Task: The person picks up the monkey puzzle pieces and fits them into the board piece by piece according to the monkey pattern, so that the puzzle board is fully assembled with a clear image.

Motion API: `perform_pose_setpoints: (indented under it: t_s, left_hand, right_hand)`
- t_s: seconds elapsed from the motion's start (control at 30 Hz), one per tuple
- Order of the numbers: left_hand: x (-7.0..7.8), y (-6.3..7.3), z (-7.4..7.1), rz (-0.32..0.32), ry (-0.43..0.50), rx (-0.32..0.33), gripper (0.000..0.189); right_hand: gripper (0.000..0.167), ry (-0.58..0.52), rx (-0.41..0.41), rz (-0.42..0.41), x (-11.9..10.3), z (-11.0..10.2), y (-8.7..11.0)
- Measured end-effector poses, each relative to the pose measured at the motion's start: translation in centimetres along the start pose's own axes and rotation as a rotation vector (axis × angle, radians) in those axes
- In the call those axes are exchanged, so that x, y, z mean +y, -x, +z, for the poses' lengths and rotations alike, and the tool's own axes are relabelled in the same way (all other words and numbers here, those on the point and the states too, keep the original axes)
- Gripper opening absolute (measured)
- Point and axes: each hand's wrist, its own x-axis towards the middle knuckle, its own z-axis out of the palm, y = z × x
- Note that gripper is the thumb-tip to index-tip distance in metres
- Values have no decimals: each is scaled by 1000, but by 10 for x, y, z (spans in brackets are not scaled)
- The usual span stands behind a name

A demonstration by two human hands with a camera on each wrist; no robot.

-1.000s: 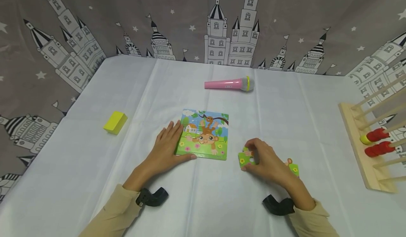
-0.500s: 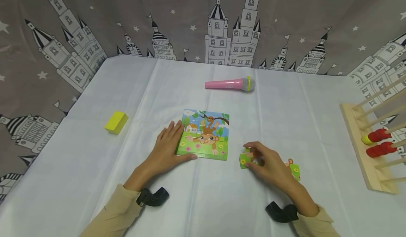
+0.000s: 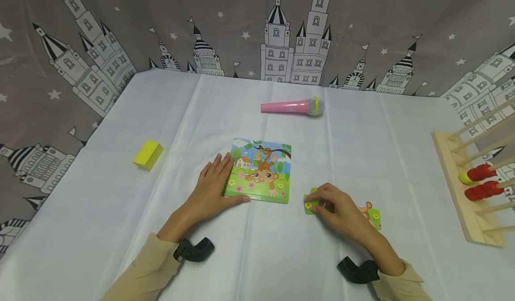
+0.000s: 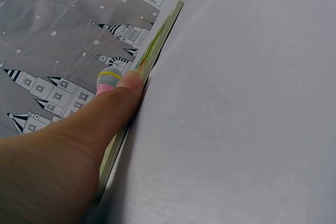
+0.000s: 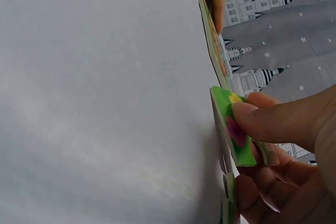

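Note:
In the head view a square puzzle (image 3: 261,178) with a monkey hanging from a branch lies on the white cloth. My left hand (image 3: 211,184) rests along its left edge, fingers straight, thumb at the lower left corner. To the right of the puzzle, my right hand (image 3: 335,209) pinches a green puzzle piece (image 5: 237,129) with flowers between thumb and fingers. The right wrist view shows this piece tilted, with a pink and a yellow flower on it. Another puzzle piece (image 3: 374,217), green with part of a monkey's ear, lies beyond the right hand, partly covered by it.
A pink toy microphone (image 3: 287,107) lies behind the puzzle. A yellow block (image 3: 148,155) sits at the left. At the right edge stands a wooden bead rack (image 3: 466,193) with red and yellow beads. A grey castle-print cloth (image 3: 225,14) hangs at the back.
My right hand has shifted slightly right with the green piece, and its index finger has come down closer to the thumb. The left hand stays on the puzzle's edge.

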Motion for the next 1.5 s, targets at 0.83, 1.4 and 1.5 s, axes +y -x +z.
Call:
perform_pose_setpoints:
  t_s: [0.83,1.4,1.5]
  left_hand:
    - [1,1,0,-2,-1,3,102]
    - [-1,0,0,4,-11,7,101]
    - [-1,0,0,7,-7,8,100]
  right_hand:
    - [23,-47,59,0,-7,-2,-13]
    - [16,-225,47,-15,-34,35,-86]
    - [15,-238,21,-2,-43,48,-96]
